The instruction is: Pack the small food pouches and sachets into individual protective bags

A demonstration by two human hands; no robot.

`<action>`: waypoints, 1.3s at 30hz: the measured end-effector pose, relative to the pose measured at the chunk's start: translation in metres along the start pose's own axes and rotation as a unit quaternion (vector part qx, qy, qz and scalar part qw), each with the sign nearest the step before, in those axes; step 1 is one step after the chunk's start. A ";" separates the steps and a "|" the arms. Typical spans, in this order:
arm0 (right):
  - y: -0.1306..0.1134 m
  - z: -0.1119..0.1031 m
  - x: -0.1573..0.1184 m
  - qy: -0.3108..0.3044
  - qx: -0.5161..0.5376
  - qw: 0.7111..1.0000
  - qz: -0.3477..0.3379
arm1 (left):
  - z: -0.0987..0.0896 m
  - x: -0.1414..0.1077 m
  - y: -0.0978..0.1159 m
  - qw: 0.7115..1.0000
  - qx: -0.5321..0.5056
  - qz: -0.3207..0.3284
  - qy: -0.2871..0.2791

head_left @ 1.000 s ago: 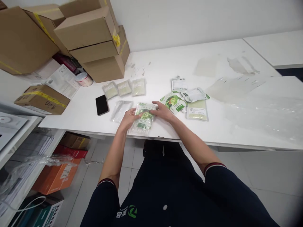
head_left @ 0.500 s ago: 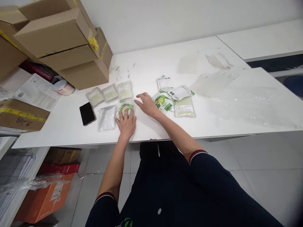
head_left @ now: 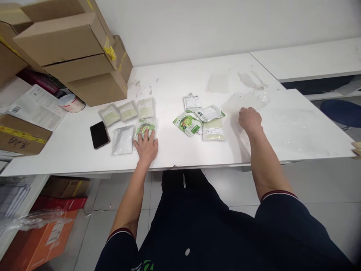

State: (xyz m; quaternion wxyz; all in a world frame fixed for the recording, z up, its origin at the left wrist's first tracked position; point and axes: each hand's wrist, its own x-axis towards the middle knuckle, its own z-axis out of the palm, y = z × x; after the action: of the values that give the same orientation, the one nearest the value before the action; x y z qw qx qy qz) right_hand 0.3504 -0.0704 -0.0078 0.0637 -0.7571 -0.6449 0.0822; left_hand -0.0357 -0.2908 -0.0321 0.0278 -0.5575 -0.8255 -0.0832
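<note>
My left hand (head_left: 146, 148) lies flat, fingers spread, over a green fruit-printed pouch (head_left: 146, 127) in clear plastic. Left of it is a silver packet (head_left: 123, 140); behind are three pale green packets, one a near packet (head_left: 146, 108). My right hand (head_left: 250, 119) has its fingers closed on the near edge of a clear plastic bag (head_left: 239, 99); the fingertips are partly hidden. Between my hands lie a kiwi-printed spout pouch (head_left: 187, 124), a white-backed pouch (head_left: 209, 113), another spout pouch (head_left: 192, 102) and a labelled green packet (head_left: 213, 130).
Cardboard boxes (head_left: 67, 41) are stacked at the back left, with a round tub (head_left: 71, 103) and a black phone (head_left: 99, 135) near them. More clear plastic sheeting (head_left: 299, 128) covers the table's right side. A blue stool (head_left: 342, 113) stands beyond the right edge.
My right hand has moved right from beside the fruit-printed pouch, past the group of pouches, and closed on the plastic bag. My left hand stays on its pouch. The view has shifted slightly.
</note>
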 end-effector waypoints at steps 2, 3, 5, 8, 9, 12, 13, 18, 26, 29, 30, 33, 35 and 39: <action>0.005 -0.004 -0.003 -0.016 0.019 1.000 0.012 | 0.000 0.000 -0.001 1.000 -0.005 0.005 0.003; 0.007 -0.008 -0.006 -0.001 0.032 0.999 0.020 | 0.001 0.000 -0.002 1.000 -0.008 0.007 0.006; 0.010 -0.017 -0.011 0.108 0.085 0.990 0.028 | 0.003 0.000 -0.004 1.000 -0.017 0.011 0.016; 0.007 -0.036 -0.022 0.349 0.266 0.899 -0.012 | 0.008 -0.001 -0.007 0.997 -0.041 0.018 0.066; 0.002 -0.042 -0.027 0.398 0.340 0.851 -0.033 | 0.010 -0.002 -0.007 0.994 -0.053 0.023 0.092; -0.023 -0.059 -0.047 0.413 0.534 0.732 -0.093 | 0.012 -0.006 -0.005 0.977 -0.109 0.041 0.179; -0.034 -0.063 -0.055 0.380 0.579 0.713 -0.110 | 0.011 -0.008 -0.003 0.968 -0.137 0.053 0.202; -0.086 -0.065 -0.100 0.182 0.694 0.677 -0.162 | -0.007 -0.018 0.021 0.913 -0.344 0.110 0.191; -0.148 -0.020 -0.126 -0.015 0.605 0.779 -0.165 | -0.033 -0.032 0.034 0.686 -0.727 -0.027 -0.018; -0.157 0.002 -0.121 -0.036 0.399 0.896 -0.191 | -0.029 -0.046 0.018 0.704 -0.701 -0.112 0.011; -0.158 0.006 -0.119 -0.043 0.326 0.923 -0.202 | -0.027 -0.051 0.010 0.727 -0.675 -0.128 0.008; -0.163 0.011 -0.109 -0.118 0.267 0.935 -0.201 | -0.025 -0.065 -0.009 0.801 -0.574 -0.166 -0.046; -0.169 0.008 -0.100 -0.207 0.368 0.888 -0.184 | -0.024 -0.070 -0.016 0.837 -0.510 -0.185 -0.070; -0.178 -0.005 -0.077 -0.235 0.538 0.776 -0.231 | -0.023 -0.070 -0.012 0.867 -0.456 -0.185 -0.074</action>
State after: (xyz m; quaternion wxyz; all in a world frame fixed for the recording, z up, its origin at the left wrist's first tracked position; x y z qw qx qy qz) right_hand 0.1678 -0.1180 0.0367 0.3247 -0.3849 -0.6458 0.5739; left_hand -0.0211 -0.3634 -0.0208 -0.3071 -0.3495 -0.7832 -0.4124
